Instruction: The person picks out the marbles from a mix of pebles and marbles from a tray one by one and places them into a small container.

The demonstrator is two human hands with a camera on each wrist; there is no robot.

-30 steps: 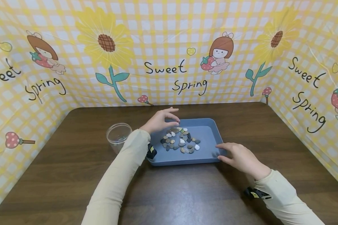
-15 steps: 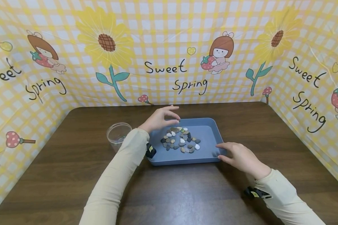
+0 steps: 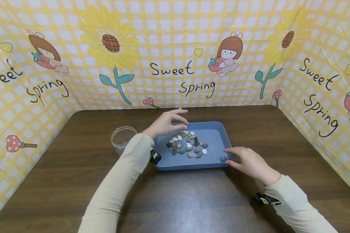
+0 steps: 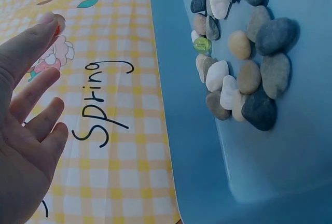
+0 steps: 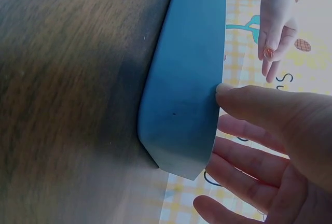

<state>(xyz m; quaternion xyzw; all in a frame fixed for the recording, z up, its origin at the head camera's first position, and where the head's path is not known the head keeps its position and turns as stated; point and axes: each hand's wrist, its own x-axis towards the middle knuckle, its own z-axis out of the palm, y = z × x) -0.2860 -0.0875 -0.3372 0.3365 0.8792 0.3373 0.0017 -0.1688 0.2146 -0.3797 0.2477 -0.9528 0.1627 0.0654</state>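
Observation:
My left hand (image 3: 167, 123) is raised over the far left part of the blue tray (image 3: 217, 137). Between its thumb and index finger it pinches a small orange-red glassy bead (image 5: 268, 53), seen best in the right wrist view; the other fingers spread loosely. Beneath lie pebbles (image 3: 189, 145) in grey, white, tan and black, set in curving rows on the tray floor. Among them is a green glassy bead (image 4: 202, 45). My right hand (image 3: 250, 162) holds the tray's near right corner, thumb at the outer rim and fingers on the other side of the wall.
A clear round jar (image 3: 123, 139) without a lid stands left of the tray, partly hidden by the left sleeve (image 3: 122, 174). The brown wooden table (image 3: 186, 197) ends at a yellow checked cloth backdrop (image 3: 169, 42) behind and on both sides.
My left hand has shifted very slightly, still pinching the bead above the tray's far edge. The right hand, tray and pebbles look the same.

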